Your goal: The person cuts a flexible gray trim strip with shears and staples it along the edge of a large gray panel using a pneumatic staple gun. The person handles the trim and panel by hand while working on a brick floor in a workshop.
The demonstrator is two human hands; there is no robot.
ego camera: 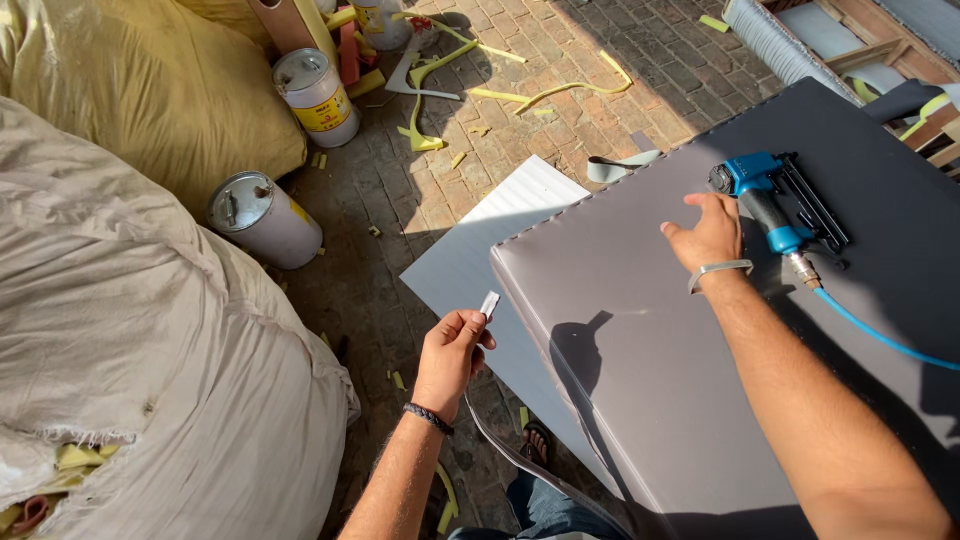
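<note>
**A:** What are the hands on?

**B:** The left hand [452, 350] is closed, pinching a small silvery strip [490, 302] between thumb and fingertips, just off the near left corner of the grey upholstered panel [640, 360]. The right hand [708, 232] lies loosely open on the panel's far part, fingers touching the handle of the blue pneumatic stapler [770, 200] without gripping it. The stapler lies on its side on the panel, and a blue air hose [880, 338] runs from it to the right edge.

**A:** Any containers or labels?

**B:** Two cylindrical metal cans on the brick floor [560, 70], left of the panel. The farther can [318, 97] stands upright, with a yellow band and some red on its label. The nearer can [262, 218] leans against the big pale cloth sack [150, 330]; only a yellow sliver of its label shows. A third container at the far edge is cut off by the frame.

**A:** What else is hard to make out?

**B:** A flat white ribbed sheet [500, 230] lies partly under the panel, so its extent is hidden. Yellow foam strips [560, 92] litter the far bricks. A yellowish sack [150, 80] fills the far left. At the far right corner, wooden framing [860, 40] is cropped. The panel's near right part runs out of frame, and the right forearm covers some of it.
</note>
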